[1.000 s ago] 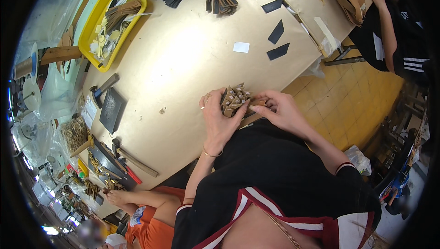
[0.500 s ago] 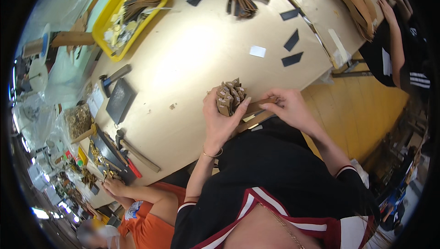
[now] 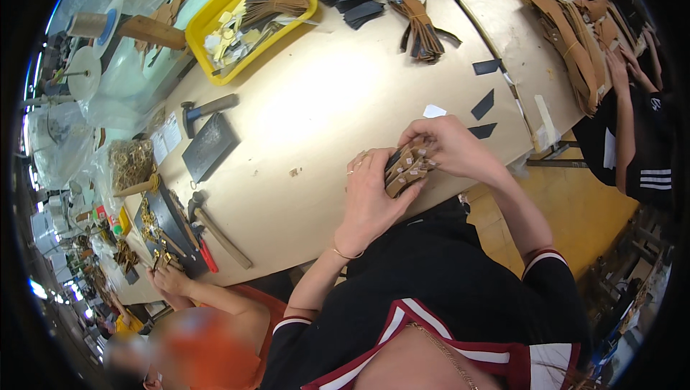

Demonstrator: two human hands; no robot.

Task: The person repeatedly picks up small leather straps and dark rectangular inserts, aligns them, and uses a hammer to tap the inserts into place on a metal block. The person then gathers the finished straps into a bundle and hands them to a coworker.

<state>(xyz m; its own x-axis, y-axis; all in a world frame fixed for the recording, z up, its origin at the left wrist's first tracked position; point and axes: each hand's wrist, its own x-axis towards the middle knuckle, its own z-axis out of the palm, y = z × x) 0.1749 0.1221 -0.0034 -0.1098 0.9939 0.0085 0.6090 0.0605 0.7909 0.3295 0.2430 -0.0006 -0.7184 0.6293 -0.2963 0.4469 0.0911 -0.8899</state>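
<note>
Brown strips sat bunched, left hand grip closed round them, likely to keep them together; right hand half-curled at their end, hold unclear.

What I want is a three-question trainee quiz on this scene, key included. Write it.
1. True or false: the left hand holds the bundle of brown pieces.
2. What colour is the large tray at the upper left? A) red B) yellow C) green
3. Fill in: between that tray and the dark slab lies a ____.

Key: 1. True. 2. B. 3. Hammer.
</note>
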